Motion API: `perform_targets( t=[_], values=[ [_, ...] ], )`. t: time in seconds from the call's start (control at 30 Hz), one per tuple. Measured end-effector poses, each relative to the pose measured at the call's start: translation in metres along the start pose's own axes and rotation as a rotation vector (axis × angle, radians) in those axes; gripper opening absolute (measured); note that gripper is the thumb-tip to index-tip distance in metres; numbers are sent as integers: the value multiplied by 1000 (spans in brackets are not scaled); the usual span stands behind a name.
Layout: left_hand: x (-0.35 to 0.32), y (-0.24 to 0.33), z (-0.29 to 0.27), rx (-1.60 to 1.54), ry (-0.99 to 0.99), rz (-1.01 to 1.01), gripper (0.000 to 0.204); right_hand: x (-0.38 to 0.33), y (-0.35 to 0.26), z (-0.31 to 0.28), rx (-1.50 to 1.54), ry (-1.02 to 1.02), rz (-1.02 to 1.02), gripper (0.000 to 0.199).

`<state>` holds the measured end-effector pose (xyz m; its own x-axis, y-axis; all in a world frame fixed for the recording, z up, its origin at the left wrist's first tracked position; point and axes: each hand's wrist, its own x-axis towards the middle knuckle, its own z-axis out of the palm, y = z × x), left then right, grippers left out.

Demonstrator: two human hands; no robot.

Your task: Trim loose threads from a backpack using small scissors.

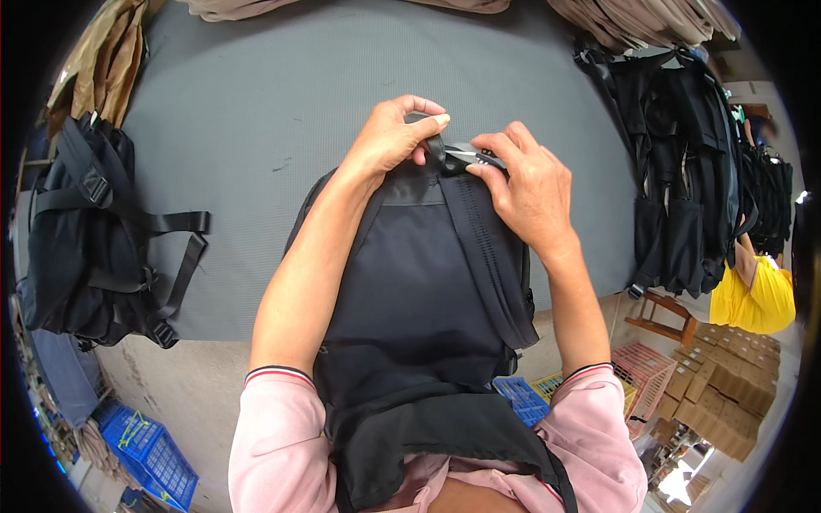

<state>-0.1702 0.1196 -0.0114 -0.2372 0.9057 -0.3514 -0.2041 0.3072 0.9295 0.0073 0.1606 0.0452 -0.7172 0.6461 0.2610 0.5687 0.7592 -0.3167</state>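
Pink shirt (278,445) up close, below the near edge of the grey table (256,77), backpack (410,282) lying across that edge; left hand (393,138) pinches its black loop (437,154), right hand (534,184) pinches snips (463,156): trimming, apparently, next cut needing steady tension

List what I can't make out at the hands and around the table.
All in the head view:
Grip of the small metal-bladed tool: partly covered by the right hand.
Whether its blades touch the black loop: too small.
Underside of the backpack: faces away from the camera.
Taupe fabric stack, top right: cut off by the upper edge.
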Motion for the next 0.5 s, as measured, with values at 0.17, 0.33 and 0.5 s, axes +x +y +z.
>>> perform_targets(
  t=[0.17, 0.33, 0.5],
  values=[
    [-1, 0, 0, -4, -5, 46, 29, 15, 0, -14, -167, -2, -235, 22],
    [-1, 2, -4, 36, -46, 46, 37, 17, -1, -12, -179, -9, -253, 22],
    [0, -1, -6, 25, -48, 46, 38, 19, -8, -13, -283, -15, -341, 17]
  ],
)
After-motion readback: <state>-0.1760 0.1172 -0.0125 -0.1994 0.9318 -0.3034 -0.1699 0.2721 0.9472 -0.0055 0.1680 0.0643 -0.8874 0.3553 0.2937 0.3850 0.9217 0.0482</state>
